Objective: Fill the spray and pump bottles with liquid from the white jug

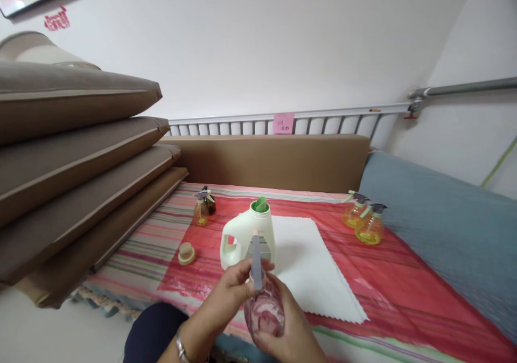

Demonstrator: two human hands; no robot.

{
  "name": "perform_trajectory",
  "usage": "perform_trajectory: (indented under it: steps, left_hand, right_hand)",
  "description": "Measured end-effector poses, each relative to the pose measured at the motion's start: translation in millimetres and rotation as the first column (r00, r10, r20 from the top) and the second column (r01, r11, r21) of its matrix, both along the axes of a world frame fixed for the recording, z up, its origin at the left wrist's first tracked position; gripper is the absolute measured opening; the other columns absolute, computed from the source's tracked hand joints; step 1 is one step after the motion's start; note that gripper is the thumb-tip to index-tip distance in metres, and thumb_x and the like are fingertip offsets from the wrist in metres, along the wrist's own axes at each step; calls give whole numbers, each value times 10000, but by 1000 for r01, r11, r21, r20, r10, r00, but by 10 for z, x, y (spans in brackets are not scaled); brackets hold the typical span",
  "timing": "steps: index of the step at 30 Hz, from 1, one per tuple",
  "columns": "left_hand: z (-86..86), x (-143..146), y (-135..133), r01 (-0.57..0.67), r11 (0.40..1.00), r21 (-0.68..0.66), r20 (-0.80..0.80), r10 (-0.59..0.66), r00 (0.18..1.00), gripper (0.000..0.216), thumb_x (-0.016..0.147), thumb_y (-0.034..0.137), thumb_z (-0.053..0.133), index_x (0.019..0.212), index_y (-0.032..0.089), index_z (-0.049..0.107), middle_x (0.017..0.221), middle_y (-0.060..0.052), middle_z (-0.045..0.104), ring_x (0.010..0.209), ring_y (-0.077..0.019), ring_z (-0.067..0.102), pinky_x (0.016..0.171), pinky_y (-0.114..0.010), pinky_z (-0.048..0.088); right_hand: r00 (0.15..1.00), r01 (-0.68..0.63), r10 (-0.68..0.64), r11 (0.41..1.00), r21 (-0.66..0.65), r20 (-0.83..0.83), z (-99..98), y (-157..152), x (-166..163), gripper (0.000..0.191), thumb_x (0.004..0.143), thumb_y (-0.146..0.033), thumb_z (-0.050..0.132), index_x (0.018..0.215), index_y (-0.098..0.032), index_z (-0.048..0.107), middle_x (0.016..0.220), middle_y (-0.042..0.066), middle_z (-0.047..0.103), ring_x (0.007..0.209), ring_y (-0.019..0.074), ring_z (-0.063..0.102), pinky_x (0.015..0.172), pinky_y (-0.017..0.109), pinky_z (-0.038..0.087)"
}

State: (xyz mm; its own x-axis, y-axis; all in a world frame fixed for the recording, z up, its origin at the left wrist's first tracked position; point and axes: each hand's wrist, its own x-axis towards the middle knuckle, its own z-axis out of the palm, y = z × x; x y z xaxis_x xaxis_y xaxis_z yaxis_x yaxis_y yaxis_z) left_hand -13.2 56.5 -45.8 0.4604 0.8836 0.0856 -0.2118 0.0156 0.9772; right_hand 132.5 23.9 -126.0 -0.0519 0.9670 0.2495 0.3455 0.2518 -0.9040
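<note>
My right hand (297,325) is wrapped around the body of a clear, pinkish spray bottle (264,312). With closed fingers, my left hand (236,285) grips the same bottle at its neck, just under the grey trigger head (257,260). Right behind the bottle stands a pale green jug (254,225) with a handle; a green spout shows in its uncapped mouth. Its likely cap, a cream-coloured round lid (186,253), lies to the left on the red sheet. White cloths (311,271) are spread beside the jug on the right.
Two spray bottles with yellow liquid (368,228) stand at the right. An amber spray bottle (201,212) and a dark one (210,201) are at the left. Stacked brown cushions (81,137) rise at far left; a blue-grey padded surface (436,217) borders the right.
</note>
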Motion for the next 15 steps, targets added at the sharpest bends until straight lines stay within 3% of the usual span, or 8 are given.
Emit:
perform_trajectory:
  steps: [3, 6, 9, 15]
  left_hand:
    - [-32, 25, 32, -146, 988, 41, 54, 143, 988, 267, 592, 235, 791, 833, 167, 697, 828, -31, 680, 834, -200, 587, 807, -297, 430]
    - [-49, 71, 42, -274, 962, -2, 167, 271, 948, 268, 558, 196, 804, 791, 172, 675, 786, -10, 665, 773, -169, 581, 750, -271, 436]
    - [8, 66, 19, -309, 951, -28, 263, 305, 915, 250, 619, 221, 778, 837, 179, 664, 807, -9, 655, 774, -148, 577, 734, -252, 437]
    - [229, -11, -52, -345, 938, -19, 402, 323, 857, 234, 703, 234, 744, 916, 198, 651, 907, -26, 657, 878, -167, 607, 857, -311, 441]
  right_hand:
    - [1000, 12, -12, 1000, -1, 23, -37, -1, -15, 817, 521, -152, 616, 1295, -179, 356, 1285, 129, 517, 1177, 298, 502, 989, 419, 411]
    - [998, 50, -50, 999, -9, 44, -97, 14, -24, 828, 513, -158, 617, 1295, -168, 346, 1281, 131, 509, 1150, 289, 520, 965, 402, 431]
    - [997, 37, -37, 999, 1, 71, -156, 36, -21, 841, 518, -173, 619, 1307, -161, 329, 1296, 135, 493, 1160, 282, 514, 961, 392, 435]
    - [993, 60, -60, 998, 7, 100, -248, 69, -14, 838, 507, -198, 616, 1300, -179, 347, 1289, 120, 512, 1194, 297, 489, 1001, 409, 399]
